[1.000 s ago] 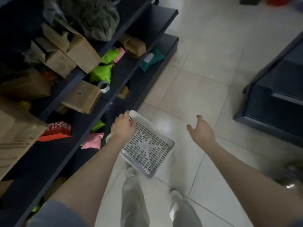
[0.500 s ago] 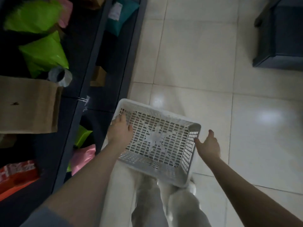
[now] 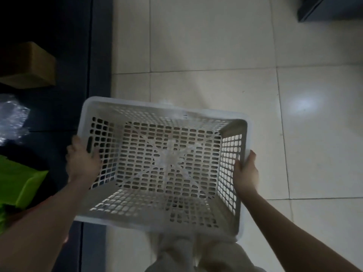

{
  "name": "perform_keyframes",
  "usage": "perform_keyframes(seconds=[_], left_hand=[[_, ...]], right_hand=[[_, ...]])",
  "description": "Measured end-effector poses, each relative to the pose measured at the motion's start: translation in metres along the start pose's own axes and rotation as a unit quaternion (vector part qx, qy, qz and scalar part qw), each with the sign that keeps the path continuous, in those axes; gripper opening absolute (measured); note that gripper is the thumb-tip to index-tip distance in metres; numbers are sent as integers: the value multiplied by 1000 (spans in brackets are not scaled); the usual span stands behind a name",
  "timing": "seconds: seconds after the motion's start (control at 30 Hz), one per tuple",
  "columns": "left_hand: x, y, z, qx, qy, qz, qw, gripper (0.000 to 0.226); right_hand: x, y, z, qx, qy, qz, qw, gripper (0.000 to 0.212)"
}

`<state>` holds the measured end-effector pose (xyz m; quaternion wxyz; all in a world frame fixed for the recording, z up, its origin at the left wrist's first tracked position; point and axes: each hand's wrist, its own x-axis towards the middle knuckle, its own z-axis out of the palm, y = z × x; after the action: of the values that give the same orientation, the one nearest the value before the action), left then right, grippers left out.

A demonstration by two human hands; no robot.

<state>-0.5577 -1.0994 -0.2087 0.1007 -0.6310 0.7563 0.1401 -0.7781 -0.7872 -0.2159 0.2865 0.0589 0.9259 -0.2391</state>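
A white perforated plastic basket point(image 3: 167, 114) is held level in front of me, above the tiled floor, and it has nothing in it. My left hand point(image 3: 83, 161) grips its left wall at the handle slot, thumb inside the basket. My right hand point(image 3: 245, 171) grips the right rim, with the thumb inside and the fingers hidden behind the wall.
A dark shelf unit point(image 3: 98, 55) runs along the left, holding a cardboard box point(image 3: 29, 65), clear bubble wrap point(image 3: 11, 118) and a green parcel bag point(image 3: 19, 183). Pale floor tiles point(image 3: 216, 46) stretch ahead. Another dark unit point(image 3: 330, 6) sits at the top right. My legs show below the basket.
My right hand has closed onto the basket's right rim. The basket has come up closer and level between both hands, and my view has tipped further down.
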Motion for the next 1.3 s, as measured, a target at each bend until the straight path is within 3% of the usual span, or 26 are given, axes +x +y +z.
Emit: perform_keyframes(seconds=[0.17,0.33,0.53,0.9,1.3], left_hand=[[16,1,-10,15,13,-46,999,19],[6,13,-31,41,-4,-8,999,14],[-25,50,-100,5,11,24,1000,5],[-99,152,-338,-47,106,106,988,10],[-273,315,-633,-85,170,321,928,21]], right_hand=[[-4,5,2,48,12,-12,999,17],[-9,-5,-25,58,40,-16,997,19],[-24,-38,-109,27,80,-48,995,25],[-112,-123,-325,74,159,-79,981,17],[-298,-151,-654,140,317,-64,936,26]])
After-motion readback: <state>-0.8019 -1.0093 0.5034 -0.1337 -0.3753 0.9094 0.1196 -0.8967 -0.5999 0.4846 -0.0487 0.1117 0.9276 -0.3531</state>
